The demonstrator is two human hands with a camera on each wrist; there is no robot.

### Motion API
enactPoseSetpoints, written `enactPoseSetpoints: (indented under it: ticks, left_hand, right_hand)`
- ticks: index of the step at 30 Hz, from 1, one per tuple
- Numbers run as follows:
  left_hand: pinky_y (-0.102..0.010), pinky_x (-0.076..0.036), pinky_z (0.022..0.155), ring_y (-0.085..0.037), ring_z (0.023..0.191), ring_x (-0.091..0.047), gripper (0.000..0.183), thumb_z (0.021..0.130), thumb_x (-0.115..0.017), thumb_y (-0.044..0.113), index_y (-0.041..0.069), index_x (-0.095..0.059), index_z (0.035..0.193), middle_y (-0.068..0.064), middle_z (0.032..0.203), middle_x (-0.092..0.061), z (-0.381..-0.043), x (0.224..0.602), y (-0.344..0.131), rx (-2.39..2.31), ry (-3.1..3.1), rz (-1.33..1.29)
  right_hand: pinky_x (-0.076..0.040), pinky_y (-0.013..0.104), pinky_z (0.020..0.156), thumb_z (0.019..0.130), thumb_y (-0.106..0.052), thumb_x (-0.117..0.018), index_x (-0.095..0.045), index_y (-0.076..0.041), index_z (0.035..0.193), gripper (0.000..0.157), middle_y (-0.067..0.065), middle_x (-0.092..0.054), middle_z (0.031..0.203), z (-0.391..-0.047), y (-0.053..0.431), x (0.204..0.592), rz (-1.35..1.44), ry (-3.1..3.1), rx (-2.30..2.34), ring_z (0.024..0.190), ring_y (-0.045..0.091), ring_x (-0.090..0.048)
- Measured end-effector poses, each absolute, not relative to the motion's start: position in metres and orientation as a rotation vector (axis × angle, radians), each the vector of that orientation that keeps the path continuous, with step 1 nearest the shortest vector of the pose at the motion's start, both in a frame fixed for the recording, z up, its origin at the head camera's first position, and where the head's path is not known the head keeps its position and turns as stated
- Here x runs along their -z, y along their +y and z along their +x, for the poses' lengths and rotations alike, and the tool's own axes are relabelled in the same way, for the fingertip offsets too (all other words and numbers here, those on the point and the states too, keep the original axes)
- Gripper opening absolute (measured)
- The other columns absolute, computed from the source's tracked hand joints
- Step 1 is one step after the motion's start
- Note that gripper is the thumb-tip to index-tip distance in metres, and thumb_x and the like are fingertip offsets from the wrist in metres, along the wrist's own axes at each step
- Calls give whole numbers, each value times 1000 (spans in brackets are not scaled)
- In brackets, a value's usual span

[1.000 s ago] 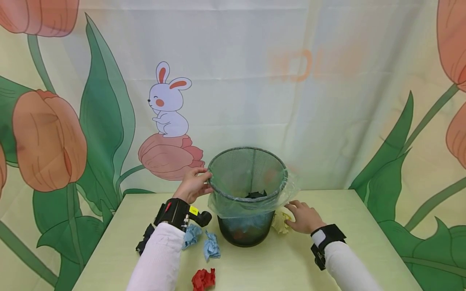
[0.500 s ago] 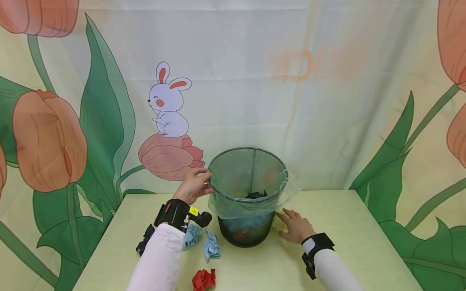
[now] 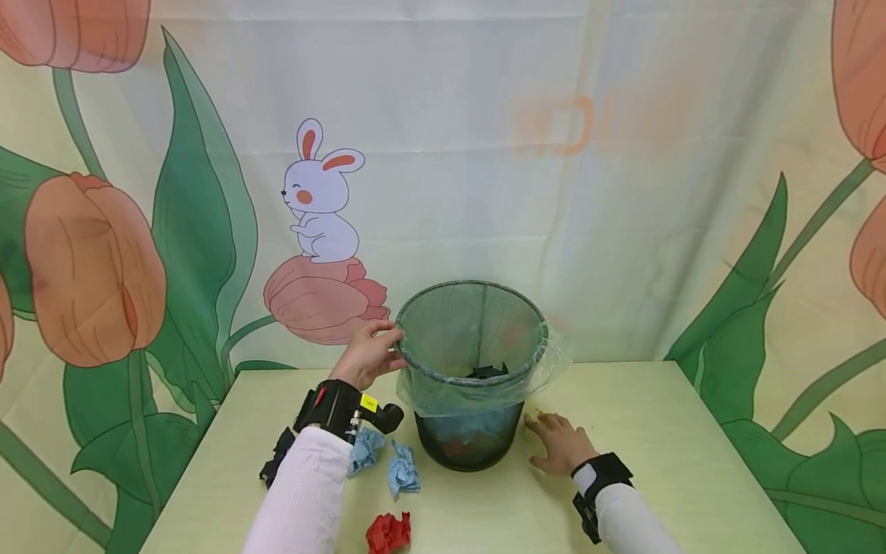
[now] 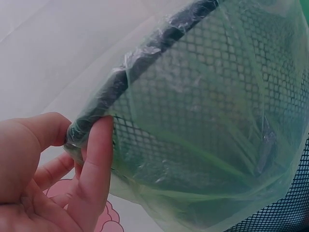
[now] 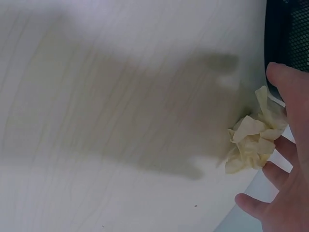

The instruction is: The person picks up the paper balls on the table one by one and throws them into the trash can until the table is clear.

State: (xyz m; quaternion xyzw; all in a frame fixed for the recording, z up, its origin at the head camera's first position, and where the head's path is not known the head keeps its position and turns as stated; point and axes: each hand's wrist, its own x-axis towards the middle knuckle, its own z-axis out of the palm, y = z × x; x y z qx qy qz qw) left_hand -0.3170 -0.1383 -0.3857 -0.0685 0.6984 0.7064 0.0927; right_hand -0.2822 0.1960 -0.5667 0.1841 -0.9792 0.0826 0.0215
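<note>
Right grip [image 3: 564, 446] is spread over crumpled yellow paper [image 5: 252, 145].

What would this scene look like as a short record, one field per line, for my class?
Table: pale
Bin: mesh, upright, clear greenish liner over its rim
Left hand: pinches the lined rim
Right hand: fingers spread at crumpled yellow paper beside the bin; contact unclear
In the bin: black piece; other contents unclear
Left of the bin: two crumpled blue papers
In front of the blue papers: crumpled red paper
By the left sleeve: another black piece, partly hidden
Backdrop: tulips and a rabbit
</note>
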Motion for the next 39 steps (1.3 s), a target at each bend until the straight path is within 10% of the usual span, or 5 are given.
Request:
enactPoseSetpoints:
  ticks: [19, 39]
  left_hand:
    - [-22, -54, 62, -13, 63, -52, 40, 94, -51, 16, 5, -39, 131, -8, 96, -45, -318, 386, -138, -2080, 2089, -216]
    - [-21, -54, 61, -14, 65, -51, 43, 95, -49, 16, 5, -36, 134, -10, 102, -43, -316, 386, -139, -2082, 2084, -184]
  right_hand:
    - [-44, 36, 48, 67, -20, -80, -53, -17, 93, 38, 4, -41, 90, -281, 196, 582, 569, -2957, -280, 82, 26, -44]
    - [-46, 40, 56, 69, -6, -75, -57, -14, 96, 33, 9, -48, 96, -274, 196, 593, 614, -3004, -367, 76, 30, -47]
